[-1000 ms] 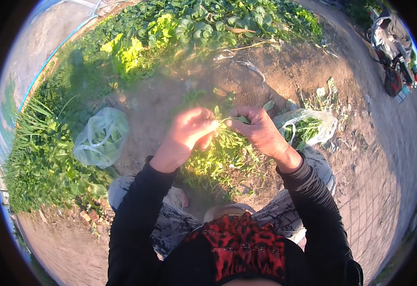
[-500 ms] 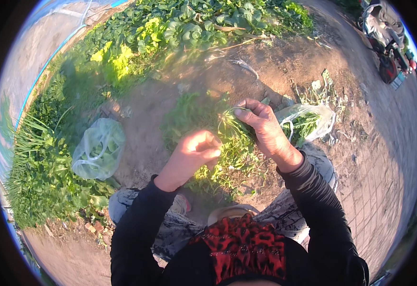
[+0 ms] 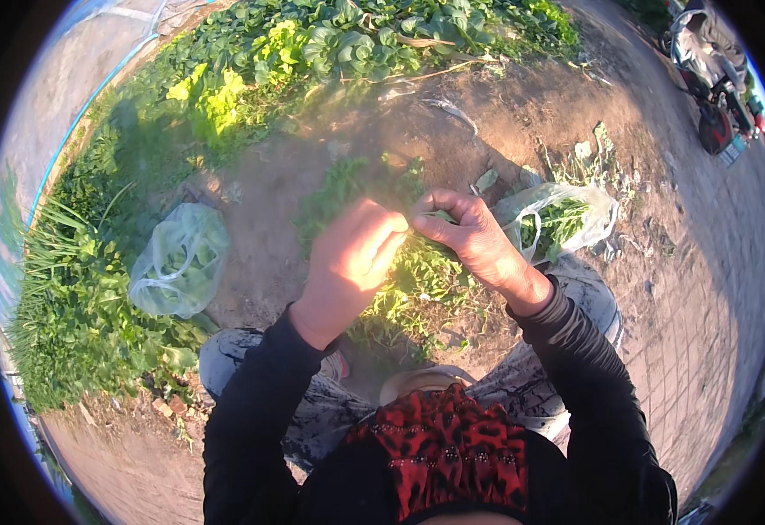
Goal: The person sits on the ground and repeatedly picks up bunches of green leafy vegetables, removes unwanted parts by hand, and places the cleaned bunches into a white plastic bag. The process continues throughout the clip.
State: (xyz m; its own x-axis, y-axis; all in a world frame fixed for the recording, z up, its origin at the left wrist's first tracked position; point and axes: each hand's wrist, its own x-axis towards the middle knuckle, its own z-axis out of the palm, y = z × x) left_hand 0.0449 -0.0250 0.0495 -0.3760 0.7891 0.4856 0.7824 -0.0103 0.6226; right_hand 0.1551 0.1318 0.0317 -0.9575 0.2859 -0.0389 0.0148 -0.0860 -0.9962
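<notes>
My right hand [image 3: 474,236] is closed in a pinch on a small sprig of leafy greens [image 3: 440,215], mostly hidden by the fingers. Its tip meets my left hand [image 3: 356,254], whose thumb and fingers are pressed together; whatever they hold, if anything, is too blurred to make out. Below both hands, a loose heap of leafy greens [image 3: 417,302] lies on the soil between my knees. Beyond my right wrist, a clear plastic bag [image 3: 604,213] lies with its mouth spread and cut greens inside. A second plastic bag [image 3: 181,262], filled with greens, sits to my left.
Growing leafy plants [image 3: 356,39] fill the far bed, and more grow along the left side [image 3: 76,306]. Wilted leaves [image 3: 597,153] litter the soil past the right bag. Paving [image 3: 680,367] runs along the right. A wheeled vehicle [image 3: 710,79] stands at far right.
My left hand has moved up and forward to meet my right fingertips. My right hand has shifted slightly left and down, and the stems seen in it earlier now show less.
</notes>
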